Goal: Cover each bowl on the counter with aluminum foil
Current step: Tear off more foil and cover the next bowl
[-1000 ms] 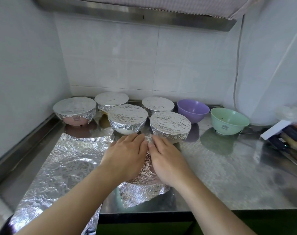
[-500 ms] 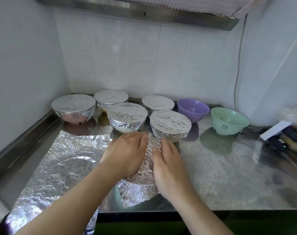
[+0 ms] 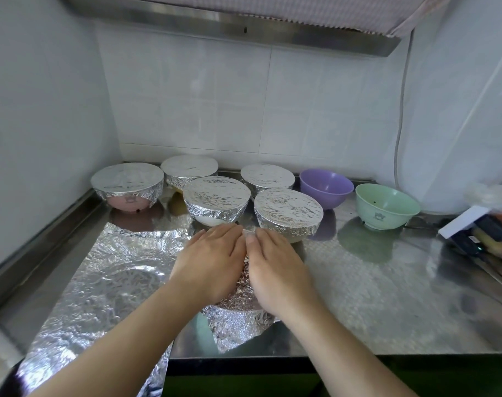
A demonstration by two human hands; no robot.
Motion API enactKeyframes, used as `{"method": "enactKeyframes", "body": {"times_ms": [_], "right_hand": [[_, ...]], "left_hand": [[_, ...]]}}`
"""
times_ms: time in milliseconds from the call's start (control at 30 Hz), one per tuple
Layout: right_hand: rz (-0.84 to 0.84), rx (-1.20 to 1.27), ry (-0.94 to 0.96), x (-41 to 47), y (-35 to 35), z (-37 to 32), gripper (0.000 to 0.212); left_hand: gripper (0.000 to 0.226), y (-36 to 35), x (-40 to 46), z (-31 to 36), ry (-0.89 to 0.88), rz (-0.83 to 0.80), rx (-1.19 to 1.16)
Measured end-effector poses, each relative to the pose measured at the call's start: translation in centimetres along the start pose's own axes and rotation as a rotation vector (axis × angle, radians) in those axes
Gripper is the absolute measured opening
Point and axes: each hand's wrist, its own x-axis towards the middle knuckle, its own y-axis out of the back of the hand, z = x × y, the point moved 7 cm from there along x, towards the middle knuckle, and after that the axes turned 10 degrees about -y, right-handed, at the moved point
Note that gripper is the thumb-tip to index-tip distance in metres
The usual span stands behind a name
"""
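Both hands pressing foil over a bowl

Left hand (image 3: 209,262) and right hand (image 3: 275,267) lie flat, fingers straight, on the foil-covered bowl (image 3: 241,310) at the steel counter's (image 3: 387,296) front edge.

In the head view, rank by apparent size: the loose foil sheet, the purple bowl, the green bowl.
1. Loose foil sheet, clearly largest.
2. Green bowl and purple bowl look alike; green sits nearer the camera, so I won't rank them.
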Motion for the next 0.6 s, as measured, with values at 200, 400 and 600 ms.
{"method": "enactKeyframes", "body": {"times_ms": [200,400,600], "right_hand": [[-0.019,0.074,-0.088,-0.3,0.0,0.4,0.046],[-0.176,0.163,-0.095,0.2,-0.2,0.4,0.053],[-0.146,0.089,-0.001,0.6,1.0,0.2,0.052]], "left_hand": [[0.057,0.9,-2.8,1.8,0.153,0.252,-0.048],[0.063,0.1,-2.7,0.8,0.108,0.173,0.003],[0.038,1.1,-2.5,0.6,0.075,0.242,-0.151]]}}
